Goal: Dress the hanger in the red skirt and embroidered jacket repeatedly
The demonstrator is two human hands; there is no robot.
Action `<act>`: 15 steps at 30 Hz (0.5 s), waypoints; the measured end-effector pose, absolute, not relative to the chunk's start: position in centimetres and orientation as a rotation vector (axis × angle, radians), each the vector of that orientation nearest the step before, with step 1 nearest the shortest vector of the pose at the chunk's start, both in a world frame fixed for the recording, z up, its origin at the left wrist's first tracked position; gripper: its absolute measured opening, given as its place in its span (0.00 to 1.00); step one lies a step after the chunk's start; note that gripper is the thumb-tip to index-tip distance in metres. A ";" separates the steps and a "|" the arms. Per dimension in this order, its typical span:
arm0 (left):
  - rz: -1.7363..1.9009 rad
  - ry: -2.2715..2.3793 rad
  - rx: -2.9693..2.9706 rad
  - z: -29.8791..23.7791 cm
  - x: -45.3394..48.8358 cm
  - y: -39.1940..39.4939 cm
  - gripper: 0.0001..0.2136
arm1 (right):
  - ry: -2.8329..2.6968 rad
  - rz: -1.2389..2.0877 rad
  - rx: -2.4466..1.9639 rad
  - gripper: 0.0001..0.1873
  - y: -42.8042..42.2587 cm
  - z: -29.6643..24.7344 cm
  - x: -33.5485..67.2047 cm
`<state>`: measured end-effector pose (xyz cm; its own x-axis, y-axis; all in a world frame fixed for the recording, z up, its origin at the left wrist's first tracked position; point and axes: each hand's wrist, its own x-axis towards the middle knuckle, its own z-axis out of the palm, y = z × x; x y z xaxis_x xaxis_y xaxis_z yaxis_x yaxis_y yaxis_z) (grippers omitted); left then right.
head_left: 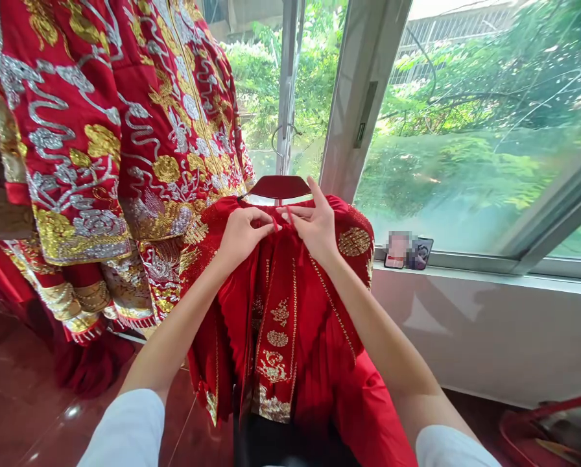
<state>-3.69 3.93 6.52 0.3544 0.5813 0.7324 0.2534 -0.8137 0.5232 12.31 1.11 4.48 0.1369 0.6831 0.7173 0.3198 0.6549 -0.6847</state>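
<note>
A red garment with gold embroidery (314, 311) hangs in front of me on a dark red hanger (281, 187). At its neckline, my left hand (244, 239) pinches a thin red cord (274, 224) between thumb and fingers. Just to the right, my right hand (316, 226) is closed on a red cord too, its index finger pointing up beside the hanger. The two hands nearly meet at the top of the garment. Whether the cord is knotted there cannot be made out. A long panel with gold motifs (277, 337) drops down the garment's middle.
Red jackets with heavy gold and silver embroidery (168, 123) hang close on the left. Windows (465, 149) stand ahead and right, with phone-like items (421, 253) on the windowsill (465, 277). A black surface (290, 444) is below the garment; a red curved object (538, 421) lies lower right.
</note>
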 end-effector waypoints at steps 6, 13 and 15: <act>1.346 0.681 2.247 6.2 -4.0 3.8 0.06 | -1.726 -0.244 -1.112 0.32 1.1 2.7 10.5; 1.289 0.780 2.403 5.5 -4.0 3.8 0.05 | -1.817 -0.284 -1.110 0.32 1.5 2.5 11.3; 1.307 0.819 2.459 5.2 -3.9 3.8 0.03 | -1.788 -0.271 -1.091 0.33 1.9 2.2 11.6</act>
<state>-3.87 3.84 5.21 0.4433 0.5777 0.6854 0.3650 -0.8147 0.4506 11.62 1.88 2.21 -0.1108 0.5524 0.8262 0.7725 0.5708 -0.2781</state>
